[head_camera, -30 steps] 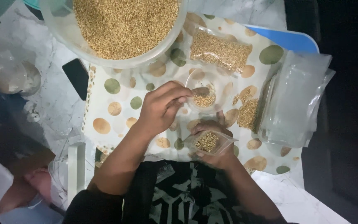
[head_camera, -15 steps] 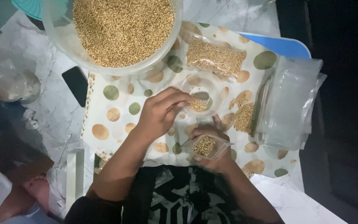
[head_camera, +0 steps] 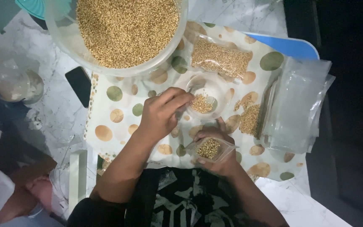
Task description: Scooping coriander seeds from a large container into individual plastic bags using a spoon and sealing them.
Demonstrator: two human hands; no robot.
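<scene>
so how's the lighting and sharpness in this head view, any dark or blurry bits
In the head view, light falls on the middle: the big tub of grain, the left hand and the right hand holding the small bag read clearly. The right edge sinks into near black, the lower left is dim, the stack of clear bags shows a soft sheen, and fine detail is slightly soft.

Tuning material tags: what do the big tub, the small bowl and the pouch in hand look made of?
Big tub: translucent matte plastic, milky wall. Small bowl: clear glossy plastic or glass, the dotted cloth shows through. Pouch in the right hand: thin clear film, creased, grains visible inside.
</scene>
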